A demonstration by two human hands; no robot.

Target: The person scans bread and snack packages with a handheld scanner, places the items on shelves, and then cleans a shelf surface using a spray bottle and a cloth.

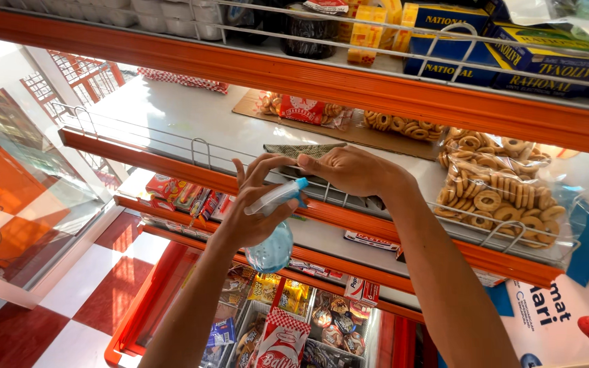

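Spray bottle [272,235] (clear liquid inside) — in left hand [257,204], gripped.

Two hands: left hand [257,204], right hand [352,170]. One spray bottle [273,228]. One folded cloth [301,150]. Three orange-edged shelves [349,92]. Bagged ring biscuits [495,194]: several, exact count unclear.

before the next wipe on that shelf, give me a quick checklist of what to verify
1. Left hand grips the spray bottle: ok.
2. Right hand presses the cloth on the white shelf: ok.
3. Which way the nozzle points: cannot tell.
4. Bags of ring biscuits lie close beside the right hand, within likely spray range: not ok.
5. Liquid left in the bottle: cannot tell.
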